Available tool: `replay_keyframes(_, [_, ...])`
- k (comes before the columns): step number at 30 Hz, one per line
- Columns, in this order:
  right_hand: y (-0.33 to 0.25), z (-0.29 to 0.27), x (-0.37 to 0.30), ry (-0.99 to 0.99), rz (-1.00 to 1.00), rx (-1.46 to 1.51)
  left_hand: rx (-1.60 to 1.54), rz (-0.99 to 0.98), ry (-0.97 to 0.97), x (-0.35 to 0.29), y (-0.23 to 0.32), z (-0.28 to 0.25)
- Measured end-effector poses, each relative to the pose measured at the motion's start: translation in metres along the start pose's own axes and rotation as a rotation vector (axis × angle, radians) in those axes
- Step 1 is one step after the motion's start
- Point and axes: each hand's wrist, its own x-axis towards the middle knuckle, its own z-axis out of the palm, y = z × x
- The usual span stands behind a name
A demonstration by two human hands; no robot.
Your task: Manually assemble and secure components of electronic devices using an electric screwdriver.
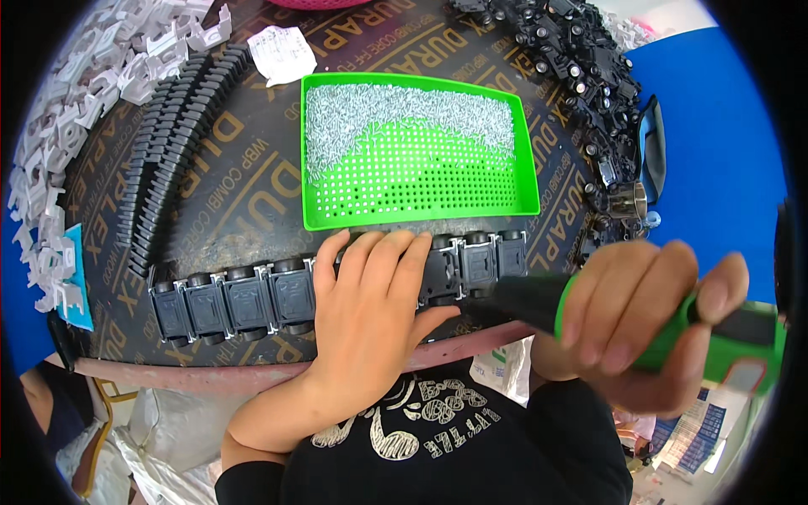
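A row of dark toy car chassis, with wheels and silvery strips between them, lies along the near side of the table. My left hand rests flat across the middle of this row, fingers stretched toward the far side and thumb spread to the right; it covers several chassis. My right hand is wrapped round a green and black power screwdriver. The tool's blurred black nose points left, at the right part of the row; its tip cannot be made out.
Beyond the row stands a green perforated tray of small silvery screws. Stacked black ribbed parts and a pile of light grey plastic parts lie left. Black parts heap up at the right, near a metal cup. Crumpled paper lies behind.
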Motion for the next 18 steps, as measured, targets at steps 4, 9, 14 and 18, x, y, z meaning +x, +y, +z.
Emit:
replay_keyframes(4, [0.003, 0.014, -0.014, -0.004, 0.082, -0.099, 0.012, 0.022, -0.008, -0.001, -0.004, 0.000])
replay_keyframes(9, [0.017, 0.013, -0.020, -0.057, 0.129, -0.030, 0.012, 0.010, -0.021, -0.002, -0.004, -0.002])
replay_keyframes(14, [0.023, 0.020, -0.025, 0.063, 0.132, -0.013, 0.002, 0.012, -0.035, -0.002, -0.004, 0.000])
replay_keyframes(18, [0.025, 0.019, -0.019, 0.077, 0.158, -0.050, -0.003, 0.005, -0.008, -0.002, -0.004, -0.001])
